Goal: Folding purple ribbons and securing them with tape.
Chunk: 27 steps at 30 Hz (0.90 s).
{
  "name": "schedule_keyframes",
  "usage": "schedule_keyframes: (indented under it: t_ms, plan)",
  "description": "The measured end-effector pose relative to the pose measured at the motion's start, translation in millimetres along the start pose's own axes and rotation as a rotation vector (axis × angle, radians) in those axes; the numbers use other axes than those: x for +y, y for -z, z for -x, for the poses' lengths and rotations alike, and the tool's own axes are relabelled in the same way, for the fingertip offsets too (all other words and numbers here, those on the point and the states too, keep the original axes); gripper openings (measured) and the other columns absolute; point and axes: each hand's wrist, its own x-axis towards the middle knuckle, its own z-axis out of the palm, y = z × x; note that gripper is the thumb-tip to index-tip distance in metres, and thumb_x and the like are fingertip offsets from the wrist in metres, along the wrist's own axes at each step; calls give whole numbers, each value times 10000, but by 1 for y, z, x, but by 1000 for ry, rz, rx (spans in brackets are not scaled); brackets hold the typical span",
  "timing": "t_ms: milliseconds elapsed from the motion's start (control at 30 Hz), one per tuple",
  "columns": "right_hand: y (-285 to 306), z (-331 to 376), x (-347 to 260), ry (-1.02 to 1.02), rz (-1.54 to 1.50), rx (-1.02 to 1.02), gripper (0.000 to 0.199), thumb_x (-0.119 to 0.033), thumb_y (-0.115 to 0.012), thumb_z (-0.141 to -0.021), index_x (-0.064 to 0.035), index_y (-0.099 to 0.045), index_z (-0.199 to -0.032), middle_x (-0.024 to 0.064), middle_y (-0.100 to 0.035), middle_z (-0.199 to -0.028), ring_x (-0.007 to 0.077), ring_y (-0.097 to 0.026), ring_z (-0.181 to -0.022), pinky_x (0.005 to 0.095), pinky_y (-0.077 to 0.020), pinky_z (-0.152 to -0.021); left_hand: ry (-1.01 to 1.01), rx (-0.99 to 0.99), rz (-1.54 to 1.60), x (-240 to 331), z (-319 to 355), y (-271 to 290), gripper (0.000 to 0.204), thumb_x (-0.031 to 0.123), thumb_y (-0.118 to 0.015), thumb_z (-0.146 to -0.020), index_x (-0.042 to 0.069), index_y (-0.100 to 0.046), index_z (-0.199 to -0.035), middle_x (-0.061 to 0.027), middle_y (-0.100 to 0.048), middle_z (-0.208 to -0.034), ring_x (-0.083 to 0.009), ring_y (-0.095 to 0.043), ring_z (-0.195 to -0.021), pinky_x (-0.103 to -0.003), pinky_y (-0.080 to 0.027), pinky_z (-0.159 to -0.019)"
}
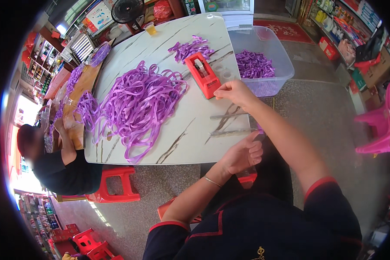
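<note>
My right hand (232, 92) pinches at the red tape dispenser (203, 74), upper centre, seemingly pulling tape. My left hand (245, 154), curled at the table edge (169, 159), pinches a purple ribbon piece (259, 128); next I'd judge tape must meet ribbon.

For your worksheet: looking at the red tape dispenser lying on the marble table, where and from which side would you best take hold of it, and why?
Probably grip the red tape dispenser across its long, narrow body, around the middle, coming from above. Its two flat sides suit a pinch between thumb and fingers. The end nearest the right hand is likely where tape is pulled off, so avoid it. The purple ribbon pile crowds its left side.
</note>
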Motion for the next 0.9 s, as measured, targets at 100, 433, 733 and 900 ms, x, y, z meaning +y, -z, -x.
schedule_keyframes:
  t_ms: [100, 433, 733, 900]
  plan:
    - [-6, 0, 2, 107, 199, 171, 182, -228, -679, -722, -60, -676, -792, 41, -667, -717, 148, -619, -653, 288, -457, -626, 5, -11, 4, 0, 0, 0, 414, 89, -441, -829, 189, -436, -1230, 36, -307, -650, -95, -328, -610, -227, -328, -592]
    - [6, -1, -24, 180, 721, 232, 176, -266, -675, -705, -109, -674, -784, 58, -653, -708, 215, -625, -655, 326, -457, -568, 4, -36, 30, 0, 0, 2, 415, 89, -437, -833, 199, -424, -1233, 31, -289, -661, -102, -316, -613, -229, -321, -596]
    - [56, 14, 3, 152, 440, -221, 154, -193, -618, -761, -43, -649, -747, 28, -633, -643, 122, -597, -622, 278, -444, -579, 6, -62, 44, -1, 0, 7, 378, 84, -450, -831, 202, -445, -1190, 26, -321, -669, -104, -345, -628, -229, -337, -600]
    - [80, 45, -16, -91, 510, -660, 170, -185, -586, -806, -18, -596, -771, 10, -592, -676, 75, -535, -625, 246, -421, -572, 9, -67, 41, 0, 2, 8, 377, 85, -455, -826, 198, -436, -1185, 26, -324, -668, -104, -352, -630, -232, -344, -604]
